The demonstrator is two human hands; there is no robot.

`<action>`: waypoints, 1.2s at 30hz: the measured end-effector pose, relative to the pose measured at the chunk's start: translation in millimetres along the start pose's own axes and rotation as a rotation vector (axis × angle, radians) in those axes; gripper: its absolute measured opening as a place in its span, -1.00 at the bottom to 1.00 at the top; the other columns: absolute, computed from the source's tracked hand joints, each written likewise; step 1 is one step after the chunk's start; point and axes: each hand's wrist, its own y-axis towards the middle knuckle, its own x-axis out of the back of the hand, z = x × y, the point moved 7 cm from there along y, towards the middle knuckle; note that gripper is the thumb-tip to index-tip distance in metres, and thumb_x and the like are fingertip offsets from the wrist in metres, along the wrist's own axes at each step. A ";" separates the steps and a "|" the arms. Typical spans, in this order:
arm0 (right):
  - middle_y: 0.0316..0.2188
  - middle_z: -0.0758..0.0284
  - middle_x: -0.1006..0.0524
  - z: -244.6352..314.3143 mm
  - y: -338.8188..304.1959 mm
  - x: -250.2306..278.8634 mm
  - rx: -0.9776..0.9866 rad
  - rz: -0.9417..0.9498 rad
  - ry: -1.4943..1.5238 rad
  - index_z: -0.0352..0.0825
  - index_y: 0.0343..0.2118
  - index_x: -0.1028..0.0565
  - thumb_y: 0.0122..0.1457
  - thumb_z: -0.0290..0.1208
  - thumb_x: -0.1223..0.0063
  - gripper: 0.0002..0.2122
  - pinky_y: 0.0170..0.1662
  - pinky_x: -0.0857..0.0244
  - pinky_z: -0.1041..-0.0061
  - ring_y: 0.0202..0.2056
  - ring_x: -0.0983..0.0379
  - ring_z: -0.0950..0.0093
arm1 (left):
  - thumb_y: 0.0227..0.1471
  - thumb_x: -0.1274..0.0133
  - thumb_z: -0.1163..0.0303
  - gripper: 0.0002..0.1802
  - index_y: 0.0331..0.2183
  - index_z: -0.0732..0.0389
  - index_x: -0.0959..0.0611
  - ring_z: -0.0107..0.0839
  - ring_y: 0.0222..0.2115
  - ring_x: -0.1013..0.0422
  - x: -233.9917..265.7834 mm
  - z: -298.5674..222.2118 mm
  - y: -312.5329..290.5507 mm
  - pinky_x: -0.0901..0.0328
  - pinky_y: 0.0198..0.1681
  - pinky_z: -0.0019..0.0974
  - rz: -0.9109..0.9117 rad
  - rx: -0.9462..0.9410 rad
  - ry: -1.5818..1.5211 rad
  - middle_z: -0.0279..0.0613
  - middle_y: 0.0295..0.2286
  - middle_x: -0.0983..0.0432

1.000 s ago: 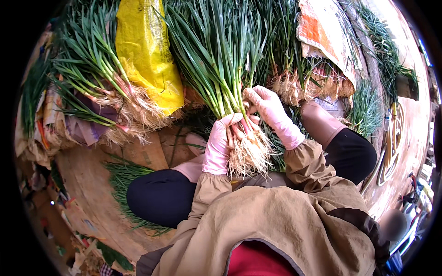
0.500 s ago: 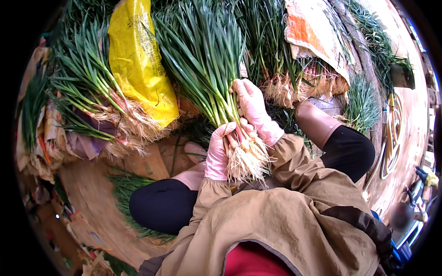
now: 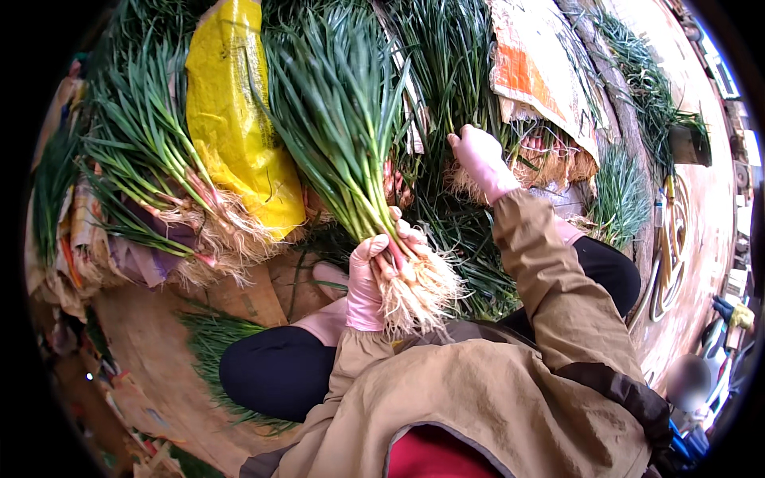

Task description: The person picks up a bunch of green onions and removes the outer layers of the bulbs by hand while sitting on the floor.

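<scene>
My left hand [image 3: 374, 279], in a thin pale pink glove, is closed around the lower stalks of a bunch of green garlic [image 3: 351, 167]. The bunch leans away to the upper left, its long green leaves fanned out, with pinkish bulbs and tangled pale roots [image 3: 416, 296] hanging toward my lap. My right hand [image 3: 480, 159], gloved the same way, reaches forward to the heap of green garlic [image 3: 446, 72] on the right. Its fingers are pinched at the stalks there, just above the roots; the exact grip is partly hidden by the hand.
A yellow plastic sack [image 3: 243, 119] lies between the left heap [image 3: 151, 143] and my bunch. An orange-and-white sack [image 3: 538, 60] covers part of the right heap. Loose cut leaves [image 3: 215, 350] lie by my left knee. A coiled hose [image 3: 673, 247] and a blurred person are at far right.
My right hand has let go of the bunch and moved forward and right to the heap. My left hand keeps the bunch, which has shifted slightly left and down.
</scene>
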 end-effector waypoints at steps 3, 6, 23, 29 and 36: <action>-0.48 0.18 -0.57 -8.6 13.9 3.8 0.065 -0.001 0.134 -0.35 -0.36 -0.56 0.16 -0.12 0.01 -0.67 -0.27 -0.36 0.32 -0.40 -0.52 0.28 | -0.11 -0.04 0.40 -0.43 0.00 0.29 -0.35 -0.04 0.05 -0.28 7.5 6.0 4.5 -0.19 0.13 -0.02 -0.138 -0.013 0.023 -0.02 -0.06 -0.41; -0.50 0.35 -0.60 22.8 -46.6 25.8 0.064 0.278 0.812 -0.32 -0.34 -0.58 0.11 -0.23 -0.11 -0.76 -0.29 -0.32 0.47 -0.42 -0.45 0.58 | -0.08 0.00 0.40 -0.44 0.01 0.36 -0.35 -0.05 0.08 -0.26 15.9 -6.8 10.9 -0.14 0.18 -0.01 -0.082 -0.064 0.224 0.12 -0.02 -0.37; -0.46 0.10 -0.54 55.4 -110.0 -60.3 0.280 0.187 0.740 -0.32 -0.28 -0.52 0.20 -0.16 0.06 -0.70 -0.30 -0.35 0.34 -0.37 -0.51 0.19 | -0.01 0.03 0.45 -0.60 -0.08 0.34 -0.44 -0.26 -0.22 -0.41 49.8 -2.4 8.8 -0.37 -0.14 -0.22 -0.158 0.065 0.386 -0.08 -0.22 -0.46; -0.51 0.23 -0.56 -15.9 -115.7 -124.6 0.196 0.945 -0.123 -0.29 -0.31 -0.56 0.20 0.13 0.20 -0.50 -0.23 -0.34 0.28 -0.38 -0.48 0.26 | -0.04 0.05 0.48 -0.58 -0.06 0.30 -0.42 -0.23 -0.32 -0.47 21.6 6.6 2.3 -0.41 -0.23 -0.19 -0.132 0.121 0.211 -0.03 -0.26 -0.48; -0.57 0.56 -0.41 55.6 -80.8 -49.3 -0.045 0.567 1.479 -0.26 -0.32 -0.49 0.18 -0.16 -0.08 -0.76 -0.61 -0.02 0.72 -0.64 -0.19 0.74 | -0.02 0.04 0.46 -0.59 -0.09 0.41 -0.46 -0.15 -0.31 -0.49 41.1 12.6 5.8 -0.40 -0.16 -0.20 -0.120 0.225 0.318 0.03 -0.30 -0.51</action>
